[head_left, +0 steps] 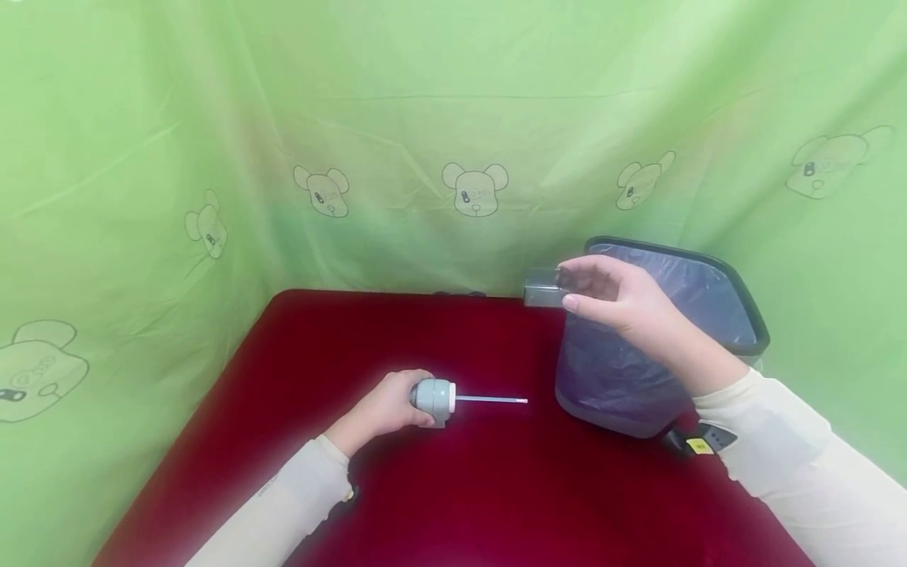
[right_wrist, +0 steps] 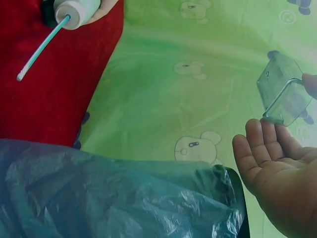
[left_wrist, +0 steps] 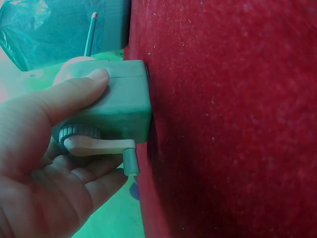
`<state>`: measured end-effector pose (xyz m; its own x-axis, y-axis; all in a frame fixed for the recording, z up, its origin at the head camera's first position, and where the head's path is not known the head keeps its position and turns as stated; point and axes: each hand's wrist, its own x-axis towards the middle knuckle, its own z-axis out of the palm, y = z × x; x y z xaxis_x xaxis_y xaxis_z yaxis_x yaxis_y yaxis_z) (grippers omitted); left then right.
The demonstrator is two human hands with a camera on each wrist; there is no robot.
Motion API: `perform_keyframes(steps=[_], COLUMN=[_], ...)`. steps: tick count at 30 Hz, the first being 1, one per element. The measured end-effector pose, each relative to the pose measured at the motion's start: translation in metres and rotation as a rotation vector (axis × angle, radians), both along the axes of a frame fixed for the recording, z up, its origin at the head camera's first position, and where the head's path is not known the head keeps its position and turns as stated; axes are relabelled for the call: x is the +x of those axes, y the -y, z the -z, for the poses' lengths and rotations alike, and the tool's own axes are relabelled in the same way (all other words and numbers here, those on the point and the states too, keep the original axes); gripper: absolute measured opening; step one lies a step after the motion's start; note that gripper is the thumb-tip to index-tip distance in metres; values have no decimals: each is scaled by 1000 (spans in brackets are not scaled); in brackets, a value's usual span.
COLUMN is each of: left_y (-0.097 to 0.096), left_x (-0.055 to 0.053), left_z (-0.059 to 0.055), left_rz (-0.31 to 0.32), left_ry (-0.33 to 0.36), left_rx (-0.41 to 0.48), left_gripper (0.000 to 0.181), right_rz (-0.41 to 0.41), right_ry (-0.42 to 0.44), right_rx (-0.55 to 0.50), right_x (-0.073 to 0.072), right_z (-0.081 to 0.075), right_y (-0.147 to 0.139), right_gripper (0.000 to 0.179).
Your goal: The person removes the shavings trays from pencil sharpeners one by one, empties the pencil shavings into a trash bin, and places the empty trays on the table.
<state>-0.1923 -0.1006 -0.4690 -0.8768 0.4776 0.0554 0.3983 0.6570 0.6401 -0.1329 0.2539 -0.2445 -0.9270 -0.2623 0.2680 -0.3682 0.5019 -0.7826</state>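
Note:
My left hand point(head_left: 405, 400) grips a grey-green crank pencil sharpener point(head_left: 434, 397) that lies on the red table point(head_left: 496, 488). A pencil point(head_left: 492, 400) sticks out of it to the right. In the left wrist view my thumb lies over the sharpener body point(left_wrist: 124, 106), and the pale crank point(left_wrist: 99, 145) sits under it. My right hand point(head_left: 577, 290) pinches a small clear shavings drawer point(head_left: 544, 287) in the air at the left rim of the dark bin point(head_left: 747, 311). In the right wrist view the drawer point(right_wrist: 282, 94) sits between thumb and fingers point(right_wrist: 262, 144), above the bin liner point(right_wrist: 114, 198).
The bin holds a bluish plastic liner and stands at the table's right edge. Green cloth with bear prints point(head_left: 475, 189) walls in the table at the back and both sides. A black band with a yellow tag point(head_left: 700, 445) shows at my right wrist.

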Motion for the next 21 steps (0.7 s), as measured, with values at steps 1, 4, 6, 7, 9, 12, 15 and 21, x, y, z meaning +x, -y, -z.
perform_keyframes(steps=[1, 4, 6, 7, 9, 12, 15, 21], left_y=[0, -1, -1, -1, -1, -1, -1, -1], left_x=[0, 1, 2, 2, 2, 2, 1, 1], left_z=[0, -1, -1, -1, -2, -2, -3, -1], left_rz=[1, 1, 1, 1, -1, -1, -5, -7], left_ry=[0, 5, 11, 13, 13, 6, 5, 12], left_rx=[1, 0, 1, 1, -1, -1, 0, -4], left_gripper=[66, 66, 67, 67, 67, 67, 67, 67], right_rz=[-2, -6, -4, -3, -4, -10, -18, -31], right_ry=[-4, -6, -7, -8, -13, -19, -17, 10], right_rx=[1, 4, 7, 7, 6, -6, -28, -60], right_x=[0, 1, 2, 2, 3, 4, 4, 6], right_z=[0, 1, 2, 3, 3, 3, 3, 7], right_y=[1, 2, 2, 3, 3, 5, 7, 11], right_gripper=[47, 47, 47, 47, 47, 46, 47, 46])
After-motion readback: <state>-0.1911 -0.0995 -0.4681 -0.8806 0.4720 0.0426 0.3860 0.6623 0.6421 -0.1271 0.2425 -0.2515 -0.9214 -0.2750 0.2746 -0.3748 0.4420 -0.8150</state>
